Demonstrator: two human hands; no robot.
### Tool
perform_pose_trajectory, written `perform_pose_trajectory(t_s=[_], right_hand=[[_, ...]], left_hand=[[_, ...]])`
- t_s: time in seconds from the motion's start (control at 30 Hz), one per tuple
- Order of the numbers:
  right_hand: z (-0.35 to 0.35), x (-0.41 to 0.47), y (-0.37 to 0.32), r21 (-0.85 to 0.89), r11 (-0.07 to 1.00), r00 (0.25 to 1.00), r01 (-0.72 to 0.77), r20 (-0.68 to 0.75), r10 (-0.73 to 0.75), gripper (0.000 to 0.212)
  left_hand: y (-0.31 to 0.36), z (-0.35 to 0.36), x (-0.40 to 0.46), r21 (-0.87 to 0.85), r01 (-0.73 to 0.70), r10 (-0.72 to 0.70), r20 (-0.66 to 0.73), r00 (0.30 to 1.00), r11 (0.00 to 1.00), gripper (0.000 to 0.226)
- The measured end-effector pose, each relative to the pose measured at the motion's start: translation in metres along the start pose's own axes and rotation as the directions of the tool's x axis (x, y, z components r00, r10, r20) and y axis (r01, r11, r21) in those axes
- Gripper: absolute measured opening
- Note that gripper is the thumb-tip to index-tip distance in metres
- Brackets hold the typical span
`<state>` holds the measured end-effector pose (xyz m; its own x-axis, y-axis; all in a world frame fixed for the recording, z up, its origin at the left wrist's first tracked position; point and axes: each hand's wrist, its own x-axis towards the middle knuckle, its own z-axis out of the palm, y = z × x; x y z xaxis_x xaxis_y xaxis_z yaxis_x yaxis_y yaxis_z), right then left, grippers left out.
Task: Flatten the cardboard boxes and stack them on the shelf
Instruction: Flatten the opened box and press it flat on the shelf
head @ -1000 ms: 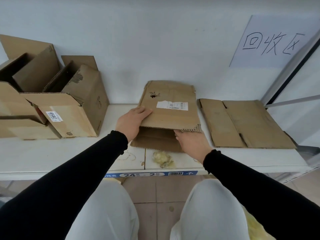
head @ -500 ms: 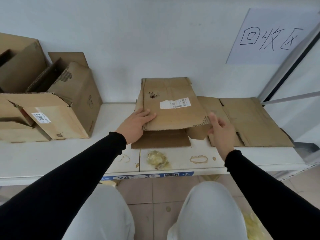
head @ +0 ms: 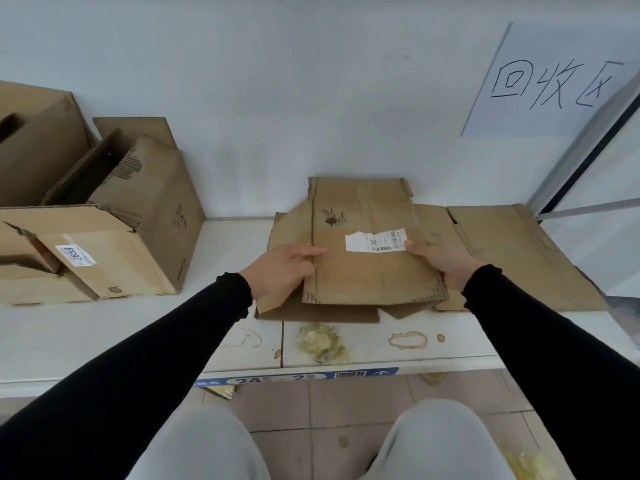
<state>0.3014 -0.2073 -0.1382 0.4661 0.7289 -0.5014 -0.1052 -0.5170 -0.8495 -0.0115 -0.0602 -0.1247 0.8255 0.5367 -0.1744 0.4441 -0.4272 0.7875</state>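
Observation:
A flattened brown cardboard box (head: pixel 363 271) with a torn white label lies on the white shelf (head: pixel 104 334), its far end leaning on the wall. My left hand (head: pixel 284 271) grips its left edge and my right hand (head: pixel 440 261) grips its right edge. Its right side overlaps another flattened box (head: pixel 512 258) lying flat on the shelf at the right. Three unflattened boxes stand at the left: one with a "2859" sticker (head: pixel 104 258), one behind it (head: pixel 149 188), and a large one (head: pixel 34 143) at the far left.
A crumpled wad of clear tape (head: pixel 322 342) and brown ring stains mark the shelf's front. A paper sign with handwriting (head: pixel 554 84) hangs on the wall at upper right. A metal shelf upright (head: pixel 588 147) slants at the right. Tiled floor and my knees are below.
My right hand moved from the box's front edge to its right edge and took hold. The flattened box shifted right, onto the other flat cardboard.

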Motion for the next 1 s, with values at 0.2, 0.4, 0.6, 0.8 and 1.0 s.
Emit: perform_pose_trajectory(t_s=[0.2,0.4,0.6,0.8,1.0], right_hand=[[0.012,0.0,0.0,0.175,0.973,0.988,0.154,-0.001,-0.156,0.029],[0.006,-0.002,-0.012,0.183,0.956,0.963,0.231,0.093,-0.251,0.04],[0.005,-0.004,-0.021,0.15,0.951,0.944,0.271,0.15,-0.292,0.041],[0.021,-0.004,-0.018,0.144,0.966,0.965,0.216,0.119,-0.233,0.043],[0.061,0.021,-0.002,0.168,0.976,0.986,0.136,0.077,-0.15,0.031]], left_hand=[[-0.003,-0.058,0.016,-0.21,0.008,-0.087,-0.371,0.925,0.978,0.065],[0.003,-0.131,0.026,0.093,0.095,-0.057,-0.353,0.934,0.991,0.099],[0.001,-0.17,0.025,0.489,0.326,-0.09,-0.446,0.891,0.809,0.114],[0.003,-0.165,0.025,0.646,0.358,0.178,-0.613,0.77,0.674,0.063],[-0.053,-0.124,0.032,0.683,0.389,0.112,-0.567,0.816,0.618,0.079]])
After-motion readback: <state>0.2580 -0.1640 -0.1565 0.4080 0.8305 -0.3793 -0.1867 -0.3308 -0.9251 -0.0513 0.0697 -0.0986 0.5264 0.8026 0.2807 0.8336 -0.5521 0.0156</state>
